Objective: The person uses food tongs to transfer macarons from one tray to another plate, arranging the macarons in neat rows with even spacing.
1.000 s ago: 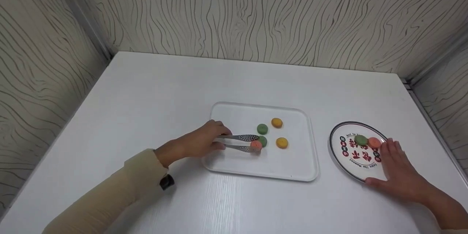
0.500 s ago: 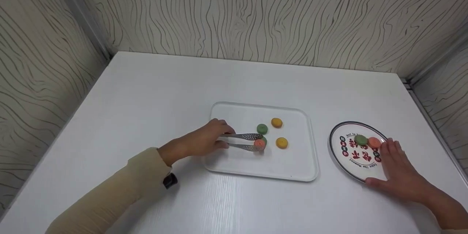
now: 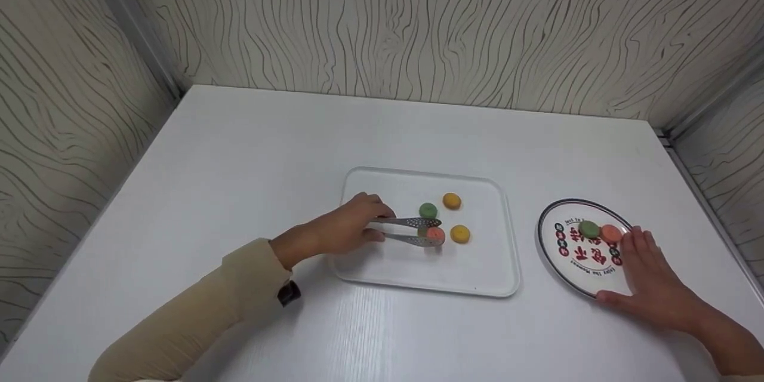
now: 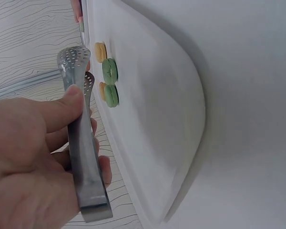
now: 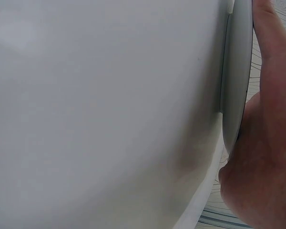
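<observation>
My left hand (image 3: 349, 228) holds metal tongs (image 4: 83, 148) with perforated tips, thumb on one arm and fingers on the other. Between the tips is a pink macaron (image 3: 436, 235), low over the white tray (image 3: 477, 271). One green macaron (image 3: 428, 210) lies just beyond the tongs; a second is mostly hidden behind the tongs and the pink one. Two yellow macarons (image 3: 460, 234) lie on the tray's right part. My right hand (image 3: 656, 289) rests at the near right rim of the round plate (image 3: 567, 265), fingers straight and thumb spread along the edge.
On the plate, a green macaron (image 3: 589, 228) and a pink one sit side by side near the right fingertips. The white table (image 3: 286, 131) ends at a wood-grain patterned panel (image 3: 388, 24) behind, with similar panels at both sides. A gap of tabletop separates tray and plate.
My left hand has moved slightly right with the tongs and the pink macaron, which now covers more of the green one behind. My right hand and the plate have stayed put.
</observation>
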`<state>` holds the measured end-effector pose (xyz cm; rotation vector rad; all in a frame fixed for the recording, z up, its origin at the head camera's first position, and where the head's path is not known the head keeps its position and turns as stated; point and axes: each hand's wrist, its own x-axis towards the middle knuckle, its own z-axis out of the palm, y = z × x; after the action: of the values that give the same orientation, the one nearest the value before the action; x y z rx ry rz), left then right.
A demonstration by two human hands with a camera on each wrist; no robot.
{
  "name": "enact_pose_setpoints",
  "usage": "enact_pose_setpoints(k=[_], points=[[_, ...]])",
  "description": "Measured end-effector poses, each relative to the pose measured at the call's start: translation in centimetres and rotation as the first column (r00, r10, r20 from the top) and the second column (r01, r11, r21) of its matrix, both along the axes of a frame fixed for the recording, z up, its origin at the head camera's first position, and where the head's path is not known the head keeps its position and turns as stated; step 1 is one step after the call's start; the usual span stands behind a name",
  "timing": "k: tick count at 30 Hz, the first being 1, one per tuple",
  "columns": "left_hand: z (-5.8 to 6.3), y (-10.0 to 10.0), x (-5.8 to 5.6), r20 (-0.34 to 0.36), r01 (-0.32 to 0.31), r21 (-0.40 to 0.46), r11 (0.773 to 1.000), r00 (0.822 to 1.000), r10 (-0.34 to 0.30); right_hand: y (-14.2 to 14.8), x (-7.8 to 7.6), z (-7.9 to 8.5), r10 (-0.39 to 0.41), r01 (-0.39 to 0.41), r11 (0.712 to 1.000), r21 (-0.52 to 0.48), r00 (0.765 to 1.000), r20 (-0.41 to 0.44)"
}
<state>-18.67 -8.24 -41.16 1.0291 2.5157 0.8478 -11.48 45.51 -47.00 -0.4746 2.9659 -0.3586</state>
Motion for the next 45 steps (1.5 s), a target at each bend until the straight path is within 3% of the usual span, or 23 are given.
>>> enact_pose_setpoints(k=[16, 33, 45], points=[[0.0, 2.2, -0.3, 0.011, -0.051, -0.077, 0.996, 0.999, 0.052, 0.0, 0.1, 0.0, 0.005, -0.005, 1.000, -0.007, 1.000, -0.002], [0.4, 3.7, -0.7, -0.003, -0.046, -0.086, 0.995, 0.999, 0.045, 0.1, 0.0, -0.1, 0.014, -0.014, 1.000, -0.003, 1.000, -0.016], [0.5, 4.8, -1.0, 0.004, -0.039, -0.069, 0.997, 0.999, 0.039, 0.0, -0.1, 0.0, -0.019, 0.019, 1.000, 0.000, 1.000, 0.025]])
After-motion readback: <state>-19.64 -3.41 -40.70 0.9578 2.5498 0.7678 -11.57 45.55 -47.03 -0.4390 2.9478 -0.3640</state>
